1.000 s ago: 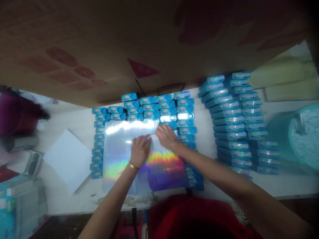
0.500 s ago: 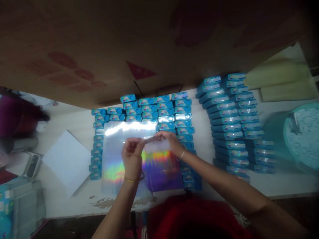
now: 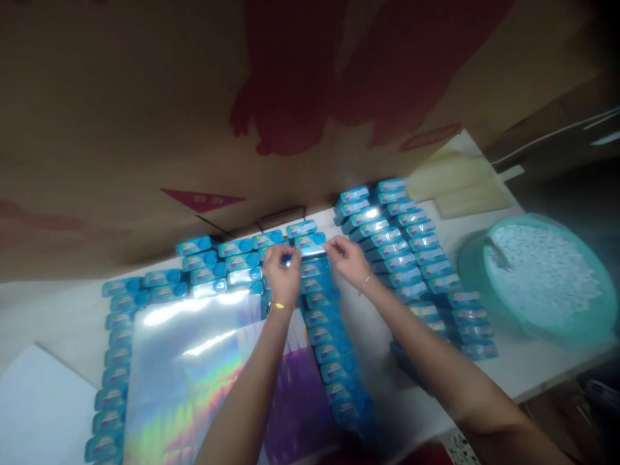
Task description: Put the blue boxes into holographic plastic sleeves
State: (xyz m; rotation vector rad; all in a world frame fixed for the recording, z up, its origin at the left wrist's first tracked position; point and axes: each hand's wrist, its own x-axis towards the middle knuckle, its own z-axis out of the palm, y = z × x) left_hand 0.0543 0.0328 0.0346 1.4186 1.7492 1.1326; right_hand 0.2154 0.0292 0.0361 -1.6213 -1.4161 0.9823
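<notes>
My left hand [image 3: 285,271] and my right hand [image 3: 347,259] are over a column of small blue boxes [image 3: 317,284], with a narrow shiny strip [image 3: 314,249] stretched between their fingertips. The fingers of both hands are pinched at the strip's two ends, at the top of one box. Left of the hands, a shiny holographic sheet [image 3: 186,361] lies on the table beside a purple-and-white sheet [image 3: 300,387], partly hidden by my left forearm.
More blue boxes stand in rows at the right [image 3: 400,258] and far left [image 3: 113,374]. A teal basin [image 3: 475,278] of white pieces sits at the right. Behind stands a large cardboard box [image 3: 121,148]; white card [image 3: 46,413] lies lower left.
The view has shifted to the right. Both hands have moved from above the sheets to the column of blue boxes, with the strip now down at a box top.
</notes>
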